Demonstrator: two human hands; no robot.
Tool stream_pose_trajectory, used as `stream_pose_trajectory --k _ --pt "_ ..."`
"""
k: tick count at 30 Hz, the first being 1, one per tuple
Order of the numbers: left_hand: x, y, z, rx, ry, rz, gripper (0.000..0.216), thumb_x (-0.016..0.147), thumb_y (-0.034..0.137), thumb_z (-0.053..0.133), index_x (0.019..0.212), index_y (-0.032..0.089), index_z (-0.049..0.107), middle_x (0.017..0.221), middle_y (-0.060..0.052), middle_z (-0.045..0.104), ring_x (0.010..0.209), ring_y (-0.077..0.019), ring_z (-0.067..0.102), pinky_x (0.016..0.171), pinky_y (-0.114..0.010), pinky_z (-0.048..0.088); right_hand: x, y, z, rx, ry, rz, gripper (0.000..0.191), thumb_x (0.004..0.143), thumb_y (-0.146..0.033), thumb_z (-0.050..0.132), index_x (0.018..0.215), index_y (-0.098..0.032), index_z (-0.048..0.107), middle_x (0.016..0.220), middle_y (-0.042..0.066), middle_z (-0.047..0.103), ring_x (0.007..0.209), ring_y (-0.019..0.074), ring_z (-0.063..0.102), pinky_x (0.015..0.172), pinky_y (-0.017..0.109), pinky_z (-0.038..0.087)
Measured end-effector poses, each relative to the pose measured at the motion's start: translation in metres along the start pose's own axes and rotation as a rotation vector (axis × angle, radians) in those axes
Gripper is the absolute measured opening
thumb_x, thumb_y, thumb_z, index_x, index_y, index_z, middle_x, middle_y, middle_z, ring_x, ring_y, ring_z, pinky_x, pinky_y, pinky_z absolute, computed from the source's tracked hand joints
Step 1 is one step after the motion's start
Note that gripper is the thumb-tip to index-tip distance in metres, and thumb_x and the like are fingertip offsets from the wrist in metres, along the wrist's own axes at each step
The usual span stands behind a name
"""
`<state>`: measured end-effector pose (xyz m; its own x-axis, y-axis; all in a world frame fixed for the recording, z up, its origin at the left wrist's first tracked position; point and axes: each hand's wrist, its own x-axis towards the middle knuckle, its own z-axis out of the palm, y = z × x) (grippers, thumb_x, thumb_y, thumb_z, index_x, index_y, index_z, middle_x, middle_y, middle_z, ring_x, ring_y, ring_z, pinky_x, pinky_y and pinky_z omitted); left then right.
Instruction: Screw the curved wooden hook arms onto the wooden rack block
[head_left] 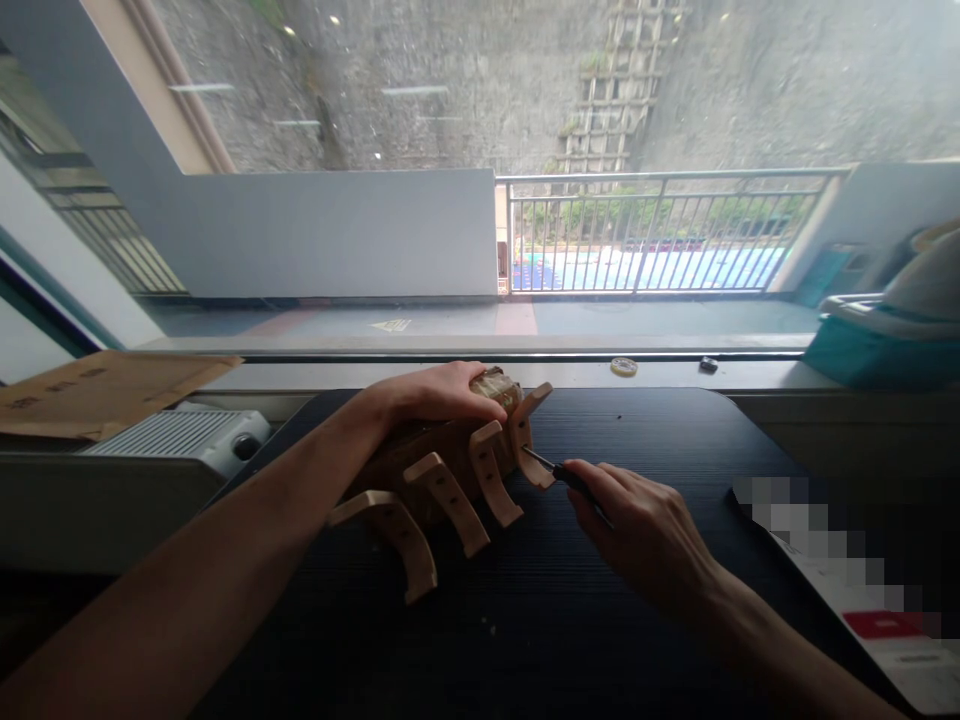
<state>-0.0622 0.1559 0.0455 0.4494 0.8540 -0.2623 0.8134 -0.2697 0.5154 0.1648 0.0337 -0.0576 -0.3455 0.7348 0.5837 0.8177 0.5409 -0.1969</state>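
Observation:
A wooden rack with several curved hooks (450, 480) lies on the black table (525, 610). My left hand (435, 392) rests on its far end, fingers curled over the top, and holds it down. My right hand (637, 525) is closed on a small black-handled screwdriver (551, 468). The screwdriver's metal tip touches the farthest hook at its inner side. Both forearms reach in from the near edge.
A window sill runs behind the table, with a small round object (623, 367) and a dark bit (709, 364) on it. Cardboard (97, 392) and a white appliance (187, 436) sit at left. A teal container (885, 345) stands at right, papers (885, 610) near right.

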Motion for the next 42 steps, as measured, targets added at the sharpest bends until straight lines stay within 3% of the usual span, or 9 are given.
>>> stream_pose_trajectory --k 34,42 --pt "0.0 0.0 -0.001 -0.029 -0.019 0.016 0.052 0.065 0.052 0.065 0.106 0.022 0.058 0.102 -0.007 0.067 0.094 -0.0283 0.062 0.075 -0.034 0.048 0.005 -0.005 0.006 -0.04 0.037 -0.035 0.021 0.089 -0.014 0.048 0.103 -0.014 0.064 0.078 0.003 0.068 0.064 0.0139 0.062 0.055 0.026 0.036" --pt "-0.001 0.002 0.0 -0.043 -0.022 0.009 0.051 0.064 0.05 0.066 0.105 0.021 0.058 0.101 -0.007 0.067 0.093 -0.0274 0.062 0.075 -0.033 0.048 -0.005 0.009 0.013 -0.238 0.036 -0.167 0.027 0.091 -0.013 0.049 0.114 -0.012 0.062 0.071 0.002 0.063 0.058 0.0148 0.056 0.051 0.027 0.033"
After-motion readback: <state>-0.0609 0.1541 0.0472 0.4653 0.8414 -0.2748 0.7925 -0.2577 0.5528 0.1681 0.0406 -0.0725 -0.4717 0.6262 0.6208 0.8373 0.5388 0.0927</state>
